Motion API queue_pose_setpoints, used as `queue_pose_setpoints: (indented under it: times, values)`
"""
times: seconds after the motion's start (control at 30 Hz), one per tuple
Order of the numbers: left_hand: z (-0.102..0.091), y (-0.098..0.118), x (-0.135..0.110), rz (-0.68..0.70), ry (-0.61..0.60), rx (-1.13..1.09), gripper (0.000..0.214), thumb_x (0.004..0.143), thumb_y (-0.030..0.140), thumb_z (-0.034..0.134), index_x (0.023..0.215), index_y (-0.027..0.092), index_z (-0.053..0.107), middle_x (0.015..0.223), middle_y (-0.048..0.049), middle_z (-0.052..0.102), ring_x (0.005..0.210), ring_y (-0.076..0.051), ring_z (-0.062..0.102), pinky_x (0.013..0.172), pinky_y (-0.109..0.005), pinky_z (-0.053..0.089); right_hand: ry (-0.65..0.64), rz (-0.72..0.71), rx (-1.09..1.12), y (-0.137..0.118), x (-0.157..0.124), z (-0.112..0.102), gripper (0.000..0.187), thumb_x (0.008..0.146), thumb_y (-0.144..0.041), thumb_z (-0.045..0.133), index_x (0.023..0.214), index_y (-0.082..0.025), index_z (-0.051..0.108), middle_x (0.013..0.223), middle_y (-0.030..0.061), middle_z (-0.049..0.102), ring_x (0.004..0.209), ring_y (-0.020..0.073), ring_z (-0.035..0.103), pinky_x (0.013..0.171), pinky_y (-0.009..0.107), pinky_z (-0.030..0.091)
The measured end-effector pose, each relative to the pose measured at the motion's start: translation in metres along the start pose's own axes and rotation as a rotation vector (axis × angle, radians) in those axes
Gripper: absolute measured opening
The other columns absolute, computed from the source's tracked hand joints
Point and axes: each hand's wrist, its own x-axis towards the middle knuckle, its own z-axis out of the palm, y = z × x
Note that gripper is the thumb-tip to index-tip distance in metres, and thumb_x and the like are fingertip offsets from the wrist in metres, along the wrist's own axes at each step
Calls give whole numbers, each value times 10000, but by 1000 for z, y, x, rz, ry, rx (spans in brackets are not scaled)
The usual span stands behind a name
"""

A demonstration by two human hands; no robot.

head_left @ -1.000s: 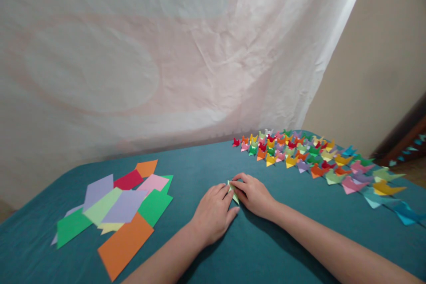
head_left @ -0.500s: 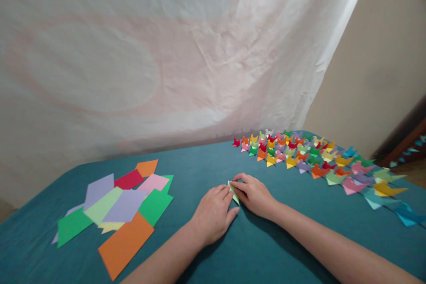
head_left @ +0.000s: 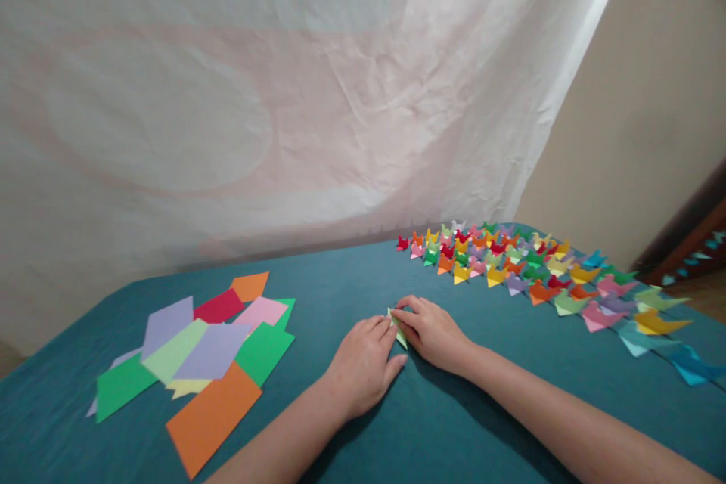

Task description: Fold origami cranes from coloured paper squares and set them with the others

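A small folded piece of light green paper (head_left: 401, 337) lies on the table between my hands, with only a narrow pointed part showing. The fingers of my left hand (head_left: 363, 363) press together on its left edge, the thumb stretched out apart towards its near tip. From the other side, my right hand (head_left: 434, 331) pinches the upper part of the paper with bent fingers. Those fingers and the left fingertips cover the rest of the folds.
Loose coloured paper sheets, among them an orange sheet (head_left: 215, 420) and a green sheet (head_left: 266, 354), overlap at the left. Several rows of folded paper birds (head_left: 541, 292) stand at the right. A pale cloth (head_left: 318, 106) hangs behind the teal-covered table (head_left: 334, 280).
Both hands stay in place on the folded paper. The view has shifted very slightly; nothing else visibly differs.
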Motion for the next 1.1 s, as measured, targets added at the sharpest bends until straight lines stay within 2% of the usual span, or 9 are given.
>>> queue_pose_setpoints:
  times: [0.37, 0.87, 1.1]
  values:
    - [0, 0, 1, 3, 5, 12, 427, 888, 377, 467, 1243, 141, 489, 1286, -124, 525, 1192, -255, 470, 1021, -425, 354, 31, 19, 57, 2, -1, 7, 255, 915, -216, 423, 1102, -198, 595, 1052, 74, 570, 919, 172, 528, 818, 305, 425]
    - [1, 1, 0, 5, 6, 32, 433, 887, 393, 459, 1241, 144, 485, 1291, -123, 521, 1184, -259, 474, 1013, -422, 353, 49, -6, 58, 2, -3, 5, 262, 917, -216, 423, 1117, -208, 593, 1045, 81, 573, 923, 178, 529, 809, 317, 431]
    - [2, 0, 0, 5, 0, 42, 456, 886, 395, 463, 1262, 137, 466, 1301, -122, 513, 1189, -256, 468, 1018, -411, 346, 24, -55, 33, 0, -8, -3, 239, 906, -170, 421, 1017, -192, 631, 1026, 84, 588, 925, 188, 514, 820, 329, 428]
